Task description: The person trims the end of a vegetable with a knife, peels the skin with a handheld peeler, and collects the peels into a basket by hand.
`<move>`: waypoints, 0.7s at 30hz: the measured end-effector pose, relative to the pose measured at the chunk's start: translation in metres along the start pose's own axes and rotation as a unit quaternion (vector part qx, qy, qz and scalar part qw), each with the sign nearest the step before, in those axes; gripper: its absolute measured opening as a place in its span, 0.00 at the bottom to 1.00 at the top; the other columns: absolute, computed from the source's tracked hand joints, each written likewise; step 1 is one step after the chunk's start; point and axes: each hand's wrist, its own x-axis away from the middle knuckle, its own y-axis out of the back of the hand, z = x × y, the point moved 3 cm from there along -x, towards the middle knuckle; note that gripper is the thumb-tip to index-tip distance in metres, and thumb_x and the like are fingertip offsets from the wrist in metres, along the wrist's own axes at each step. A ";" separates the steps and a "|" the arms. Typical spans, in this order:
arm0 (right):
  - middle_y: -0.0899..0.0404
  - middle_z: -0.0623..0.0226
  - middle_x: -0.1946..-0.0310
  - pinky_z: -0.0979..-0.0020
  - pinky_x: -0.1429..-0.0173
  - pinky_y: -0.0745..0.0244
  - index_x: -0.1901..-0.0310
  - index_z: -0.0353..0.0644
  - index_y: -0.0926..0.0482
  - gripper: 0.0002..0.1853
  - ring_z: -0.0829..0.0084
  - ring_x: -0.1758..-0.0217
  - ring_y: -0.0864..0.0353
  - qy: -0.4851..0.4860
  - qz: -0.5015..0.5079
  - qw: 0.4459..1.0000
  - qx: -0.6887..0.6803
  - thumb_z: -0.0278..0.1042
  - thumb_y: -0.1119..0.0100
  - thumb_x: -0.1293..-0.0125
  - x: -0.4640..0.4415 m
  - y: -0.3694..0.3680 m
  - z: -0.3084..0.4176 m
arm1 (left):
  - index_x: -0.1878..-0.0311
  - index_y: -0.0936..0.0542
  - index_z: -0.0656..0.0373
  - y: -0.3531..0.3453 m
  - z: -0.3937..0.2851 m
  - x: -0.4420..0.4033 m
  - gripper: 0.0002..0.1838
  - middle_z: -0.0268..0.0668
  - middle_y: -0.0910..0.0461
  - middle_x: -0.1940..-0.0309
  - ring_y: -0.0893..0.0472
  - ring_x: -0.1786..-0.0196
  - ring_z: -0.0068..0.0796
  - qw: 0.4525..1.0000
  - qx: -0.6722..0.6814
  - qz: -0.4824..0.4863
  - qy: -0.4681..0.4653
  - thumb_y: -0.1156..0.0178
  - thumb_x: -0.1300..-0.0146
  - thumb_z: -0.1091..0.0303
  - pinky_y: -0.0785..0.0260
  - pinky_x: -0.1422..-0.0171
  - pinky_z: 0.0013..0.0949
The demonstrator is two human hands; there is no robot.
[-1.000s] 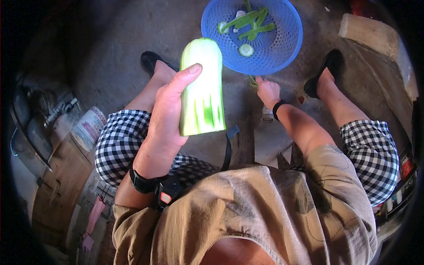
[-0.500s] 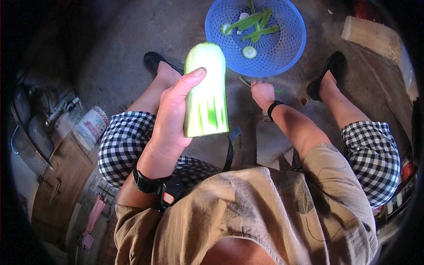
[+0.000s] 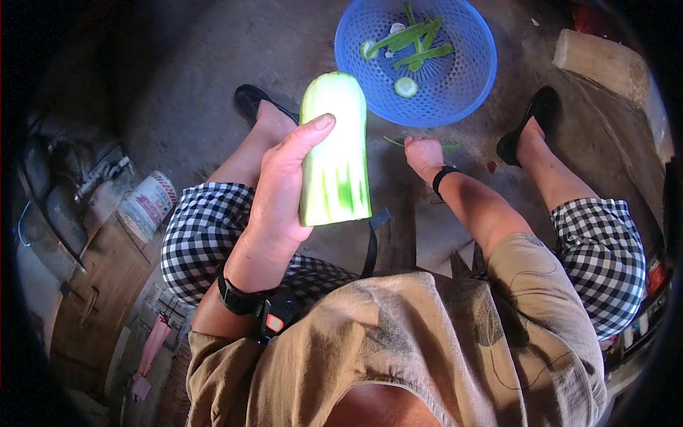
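A thick pale-green peeled gourd (image 3: 336,156) stands upright in my left hand (image 3: 284,171), its thumb across the front and its cut end downward. My right hand (image 3: 424,154) is low near the floor, just below the blue basket (image 3: 459,99), with its fingers closed. Thin green peel (image 3: 451,146) sticks out on both sides of that hand. Inside the basket lie green peel strips (image 3: 409,35), a round slice (image 3: 405,87) and another pale slice (image 3: 369,49).
A white patterned bucket (image 3: 147,205) and a wooden board (image 3: 99,292) are at the left. A pale block (image 3: 601,60) lies at the upper right. My feet in black shoes are either side of the basket. A small reddish scrap (image 3: 491,166) is on the floor.
My right hand has moved slightly down and left, and green peel now shows on both sides of it. The gourd stays in my left hand. The whole view has shifted slightly.
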 end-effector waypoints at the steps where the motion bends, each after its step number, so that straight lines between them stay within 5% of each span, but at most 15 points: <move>1: 0.16 0.57 0.68 0.56 0.62 0.21 0.65 0.41 0.21 0.07 0.56 0.66 0.14 -0.006 0.009 1.000 -0.012 0.30 0.49 0.38 -0.001 -0.001 0.000 | 0.39 0.27 0.61 0.000 0.000 0.000 0.26 0.41 0.16 0.59 0.14 0.65 0.32 1.000 0.001 -0.002 -0.002 0.42 0.32 0.53 0.17 0.60 0.41; 6: 0.15 0.54 0.67 0.55 0.58 0.21 0.64 0.40 0.21 0.08 0.55 0.63 0.13 -0.029 0.051 0.998 -0.029 0.31 0.50 0.37 0.004 0.006 -0.005 | 0.40 0.27 0.60 0.001 -0.002 0.000 0.24 0.40 0.16 0.58 0.13 0.64 0.31 0.999 0.016 0.018 -0.022 0.41 0.32 0.54 0.16 0.59 0.41; 9: 0.15 0.54 0.67 0.53 0.57 0.21 0.63 0.40 0.21 0.08 0.53 0.62 0.14 -0.026 0.078 0.995 -0.050 0.31 0.49 0.38 0.010 0.012 -0.009 | 0.45 0.23 0.67 -0.002 -0.005 0.004 0.23 0.40 0.17 0.59 0.15 0.60 0.29 0.998 0.043 0.028 -0.039 0.36 0.34 0.59 0.20 0.55 0.34; 13: 0.16 0.55 0.68 0.53 0.57 0.23 0.63 0.44 0.20 0.08 0.51 0.61 0.16 0.028 0.102 0.992 -0.072 0.34 0.43 0.42 0.015 0.037 -0.005 | 0.45 0.24 0.64 -0.001 -0.008 0.004 0.22 0.40 0.14 0.62 0.13 0.66 0.31 0.995 0.061 0.069 -0.039 0.38 0.34 0.56 0.16 0.60 0.38; 21: 0.17 0.51 0.67 0.54 0.56 0.25 0.62 0.43 0.20 0.15 0.49 0.60 0.17 -0.013 -0.067 0.948 -0.309 0.46 0.36 0.44 -0.044 0.186 0.002 | 0.44 0.25 0.66 -0.008 -0.030 0.019 0.25 0.43 0.14 0.60 0.13 0.64 0.32 0.986 0.078 0.089 -0.118 0.34 0.36 0.58 0.16 0.58 0.38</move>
